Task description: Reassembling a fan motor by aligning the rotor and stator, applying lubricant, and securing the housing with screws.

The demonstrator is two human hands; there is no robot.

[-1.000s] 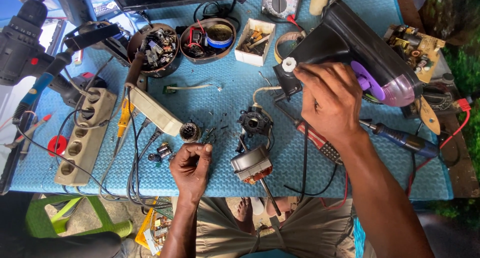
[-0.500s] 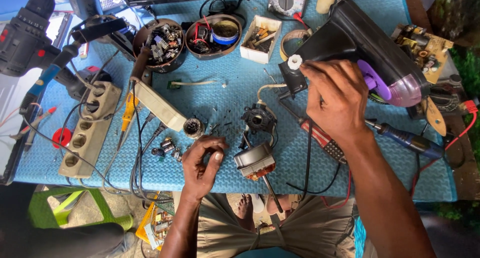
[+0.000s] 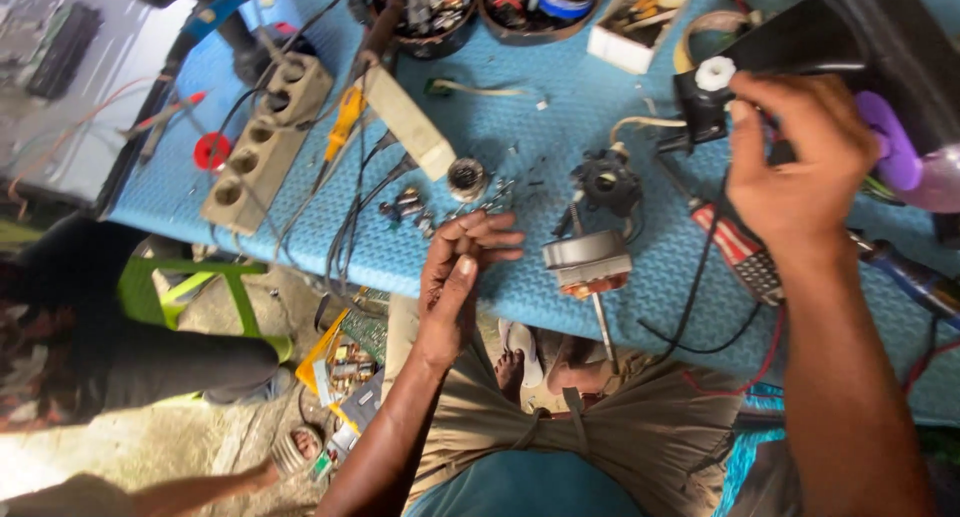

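Left hand: resting at the near edge of the blue table mat, fingers loosely curled with thumb laid across the palm; whether it pinches any small part cannot be told.
Right hand: raised over the right of the mat, fingers bent and bunched at the white knob on the black appliance housing; a firm grip is not confirmed.
Small motor: lying on the mat between the two hands, just beside the left fingertips, shaft pointing toward the person.
Loose screws and small parts: scattered just above the left hand.
Round metal bushing: near those parts, upright.
Beige socket strip: far left of the mat, well apart from both hands.
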